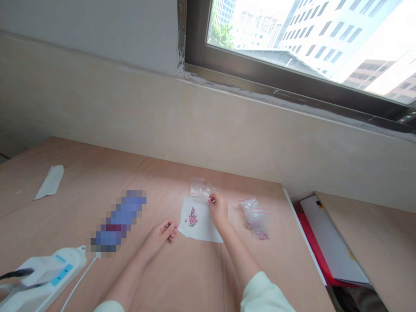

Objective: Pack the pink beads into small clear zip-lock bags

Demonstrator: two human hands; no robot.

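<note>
A small heap of pink bead-like pieces point(193, 217), with a few dark slivers among them, lies on a white sheet of paper point(208, 232). My right hand point(219, 210) is over the sheet's upper right part, its fingers pinched together beside a clear plastic bag point(198, 188). What the pinch holds is too small to make out. My left hand point(168, 229) rests at the sheet's left edge with its fingers curled; whatever may be inside is hidden. To the right lie clear zip bags point(255, 212) with some pink pieces at their lower end.
A pixelated blue object point(120, 219) lies left of my left hand. A white power strip point(65, 273) with plugs and a white cable point(78, 281) fills the lower left corner. Farther off are a paper scrap point(51, 182) and the wall point(130, 112). Right of the table point(182, 277) is a red-edged folder point(331, 242).
</note>
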